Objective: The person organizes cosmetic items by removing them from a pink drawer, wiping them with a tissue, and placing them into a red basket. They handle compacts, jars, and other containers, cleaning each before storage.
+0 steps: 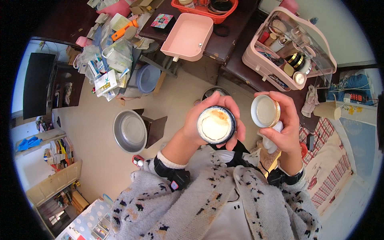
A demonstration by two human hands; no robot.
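My left hand (191, 126) cups a round, dark-rimmed cosmetic jar (215, 127), its opening facing up towards me. Pale cream shows inside, with an orange-brown smear near the top of the opening. To the right, my right hand (287, 121) pinches a screw lid (264, 111) with a gold edge and a white inside rim. The lid is apart from the jar, its inner side turned to view. A whitish crumpled thing (271, 144) shows below the lid by my right palm; I cannot tell whether the hand holds it.
A pink cosmetics case (258, 66) with a clear cover stands on a dark table at the right. A shallow pink drawer (187, 36) rests beside a red basket (220, 18). Plastic bags and boxes (105, 81) crowd the left table. A metal basin (130, 132) stands lower left.
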